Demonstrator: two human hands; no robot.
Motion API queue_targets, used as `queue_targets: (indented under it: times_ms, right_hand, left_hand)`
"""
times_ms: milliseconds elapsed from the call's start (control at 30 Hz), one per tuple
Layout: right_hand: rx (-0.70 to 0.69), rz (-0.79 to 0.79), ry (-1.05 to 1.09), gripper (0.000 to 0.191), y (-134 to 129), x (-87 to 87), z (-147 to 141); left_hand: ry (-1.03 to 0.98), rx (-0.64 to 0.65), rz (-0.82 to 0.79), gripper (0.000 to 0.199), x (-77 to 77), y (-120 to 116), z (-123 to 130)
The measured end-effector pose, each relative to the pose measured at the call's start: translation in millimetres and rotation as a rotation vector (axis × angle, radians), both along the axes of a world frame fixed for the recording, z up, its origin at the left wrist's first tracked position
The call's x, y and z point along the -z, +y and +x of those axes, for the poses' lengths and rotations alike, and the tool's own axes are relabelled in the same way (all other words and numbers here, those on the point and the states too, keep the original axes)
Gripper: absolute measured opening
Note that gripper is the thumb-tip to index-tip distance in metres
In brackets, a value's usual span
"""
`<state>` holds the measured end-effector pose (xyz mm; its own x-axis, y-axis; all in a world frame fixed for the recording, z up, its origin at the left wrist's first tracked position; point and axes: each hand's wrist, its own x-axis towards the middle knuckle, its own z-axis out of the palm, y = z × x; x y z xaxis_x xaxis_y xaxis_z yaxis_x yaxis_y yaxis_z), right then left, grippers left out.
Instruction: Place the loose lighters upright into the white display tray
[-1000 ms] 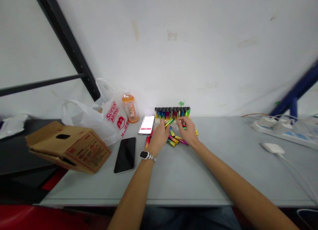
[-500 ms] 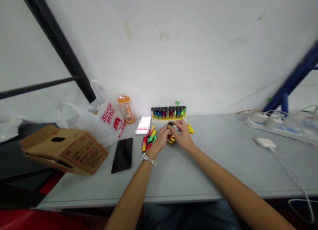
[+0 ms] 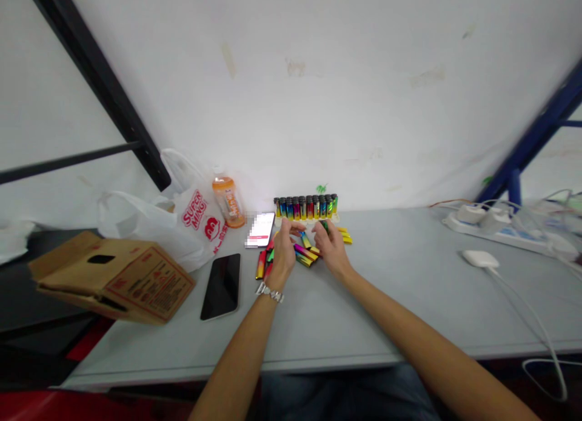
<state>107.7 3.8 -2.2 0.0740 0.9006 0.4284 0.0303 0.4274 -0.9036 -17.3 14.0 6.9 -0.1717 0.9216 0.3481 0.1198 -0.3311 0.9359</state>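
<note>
My right hand is closed around a small lighter; only its dark green end shows above the fingers. To its left, my left hand is open, its fingers stretched toward the right hand and nothing visibly held. Between and below the hands lie several loose lighters in yellow, purple and blue. More red, yellow and green lighters lie beside the left wrist, partly covered by it. Just beyond the hands, a row of colourful lighters with black tops stands upright in a pale tray.
Yellow lighters lie right of my right hand. On the left are a dark phone, a lit phone, an orange bottle, a plastic bag and a cardboard box. A power strip and white charger are right.
My hands have drawn apart from where they met over the loose lighters. The left opened and shifted left; the right keeps a dark-topped lighter. The view has shifted slightly.
</note>
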Motion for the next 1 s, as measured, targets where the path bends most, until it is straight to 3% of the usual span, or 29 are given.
queue_targets:
  times_ms: [133, 233, 367, 767, 1000]
  right_hand:
    - [0.098, -0.02, -0.122, 0.044, 1.6, 5.1, 0.3]
    - [0.136, -0.008, -0.184, 0.036, 1.6, 5.8, 0.6]
    - [0.134, 0.012, -0.212, 0.029, 0.2, 5.1, -0.5]
    - [0.043, 0.051, -0.174, 0.046, -4.5, 5.3, 2.2]
    - [0.125, -0.01, -0.206, 0.038, 0.1, 6.8, -0.4]
  left_hand:
    - [0.022, 0.037, 0.036, 0.067, 0.3, -1.9, 4.1]
    - [0.029, 0.046, 0.035, 0.068, 0.8, -2.4, 6.7]
    - [0.047, 0.037, 0.04, 0.068, -1.1, -3.3, 6.3]
    - [0.065, 0.039, 0.042, 0.072, -2.4, -5.2, 4.8]
    - [0.084, 0.065, 0.013, 0.074, -1.1, -5.3, 5.6]
